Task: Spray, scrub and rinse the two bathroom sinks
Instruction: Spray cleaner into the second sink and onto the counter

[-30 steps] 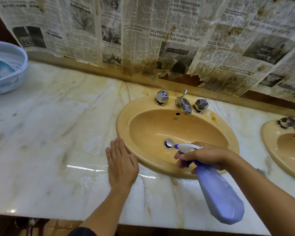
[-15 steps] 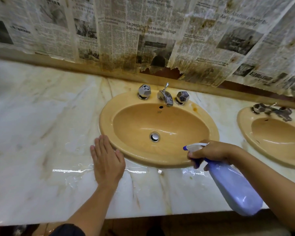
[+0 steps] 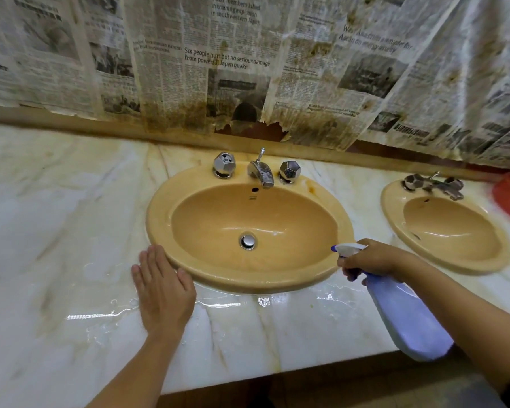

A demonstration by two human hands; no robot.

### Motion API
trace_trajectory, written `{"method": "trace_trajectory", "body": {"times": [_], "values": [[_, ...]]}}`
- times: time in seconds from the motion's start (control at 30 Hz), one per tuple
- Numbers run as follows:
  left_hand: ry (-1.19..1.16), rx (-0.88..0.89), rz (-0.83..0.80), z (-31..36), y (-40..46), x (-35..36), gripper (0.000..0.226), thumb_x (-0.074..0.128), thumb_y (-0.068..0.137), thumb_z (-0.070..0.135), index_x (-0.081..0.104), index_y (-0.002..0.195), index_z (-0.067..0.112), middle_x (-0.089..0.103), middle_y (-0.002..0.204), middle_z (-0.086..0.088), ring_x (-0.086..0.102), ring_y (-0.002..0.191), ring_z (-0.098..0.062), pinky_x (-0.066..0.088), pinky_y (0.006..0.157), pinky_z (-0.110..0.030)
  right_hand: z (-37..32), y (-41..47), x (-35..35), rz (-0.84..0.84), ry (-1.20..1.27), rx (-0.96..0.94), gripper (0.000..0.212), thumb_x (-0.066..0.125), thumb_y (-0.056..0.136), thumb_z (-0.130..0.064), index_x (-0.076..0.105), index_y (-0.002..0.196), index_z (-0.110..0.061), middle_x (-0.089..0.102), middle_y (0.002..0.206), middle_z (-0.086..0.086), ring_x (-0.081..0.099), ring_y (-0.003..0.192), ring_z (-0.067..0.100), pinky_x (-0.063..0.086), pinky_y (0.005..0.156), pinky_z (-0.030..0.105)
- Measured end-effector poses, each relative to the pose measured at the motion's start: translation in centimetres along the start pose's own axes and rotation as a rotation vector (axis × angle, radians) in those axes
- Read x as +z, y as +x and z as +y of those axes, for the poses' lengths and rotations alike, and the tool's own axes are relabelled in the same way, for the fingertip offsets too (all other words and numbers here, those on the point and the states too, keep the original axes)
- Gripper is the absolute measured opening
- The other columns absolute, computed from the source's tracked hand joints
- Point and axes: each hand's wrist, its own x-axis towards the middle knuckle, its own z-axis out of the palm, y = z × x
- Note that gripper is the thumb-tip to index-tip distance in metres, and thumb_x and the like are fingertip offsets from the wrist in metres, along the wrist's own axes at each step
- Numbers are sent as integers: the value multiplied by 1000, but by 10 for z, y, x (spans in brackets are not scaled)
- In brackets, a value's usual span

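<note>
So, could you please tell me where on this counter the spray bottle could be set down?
The widest bare patch is the marble counter left of the near sink, beyond the left hand, though it looks wet. The front strip between both hands is narrower. Between the two sinks it is tight: the right hand with the spray bottle hangs there.

Spray bottle (image 3: 407, 316) now further right, past sink (image 3: 165, 231) rim
</note>
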Motion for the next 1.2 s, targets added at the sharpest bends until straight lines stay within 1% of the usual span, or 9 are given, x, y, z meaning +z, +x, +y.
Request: {"method": "trace_trajectory", "body": {"times": [0.1,0.17,0.33,0.43,0.5,0.57,0.77,0.97,1.2], "values": [[-15,5,11,0,0,0,66,30,87,27,34,144,-5,42,147,-23,29,144,-39,16,123,-52,15,10,1,181,62,65,18,69,86,-21,56,97,-13,60,61,8,54,52,26,44,60,32],[-18,6,9,0,0,-1,65,29,87,27,34,143,-5,43,146,-23,30,143,-40,15,123,-52,18,10,-1,181,95,97,25,70,87,-20,55,96,-3,60,61,11,52,51,26,44,58,33],[-29,9,14,0,-1,0,64,31,86,25,35,142,-4,43,146,-23,30,143,-39,16,122,-53,19,10,-7,203,-3,87,25,71,84,-33,65,99,-14,72,86,9,65,77,22,50,80,34],[-25,9,16,-1,-1,0,63,30,86,25,35,143,-4,43,146,-23,30,143,-39,16,123,-52,17,14,0,308,144,15,7,68,88,-25,63,90,-21,65,72,8,59,66,22,44,68,32],[-21,5,16,-1,0,1,64,29,86,26,35,143,-4,43,146,-23,30,143,-39,16,123,-52,15,19,5,359,193,-16,9,65,91,-24,62,83,-23,57,69,9,55,56,23,44,65,32],[-20,1,16,0,0,1,64,29,86,26,35,143,-4,43,146,-23,31,143,-38,15,123,-52,11,21,8,377,236,-20,15,67,89,-29,67,95,-15,55,63,7,52,51,24,45,63,32],[-13,-1,28,1,0,2,64,26,87,26,37,143,-4,44,147,-22,32,143,-37,16,123,-51,-19,23,12,342,283,-197,21,66,91,-23,64,84,-3,60,72,6,49,63,20,41,63,31],[-2,-14,33,0,2,4,65,26,88,25,37,144,-4,44,147,-21,32,144,-36,16,123,-51,-56,25,45,267,383,-222,21,65,92,-28,55,75,-20,55,65,9,53,53,18,46,56,27],[-15,-19,35,2,2,3,64,24,87,24,35,145,-2,45,146,-19,31,144,-35,16,123,-51,-77,19,53,-10,370,-301,18,69,90,-28,68,91,-10,67,77,2,55,69,17,47,68,33]]}}
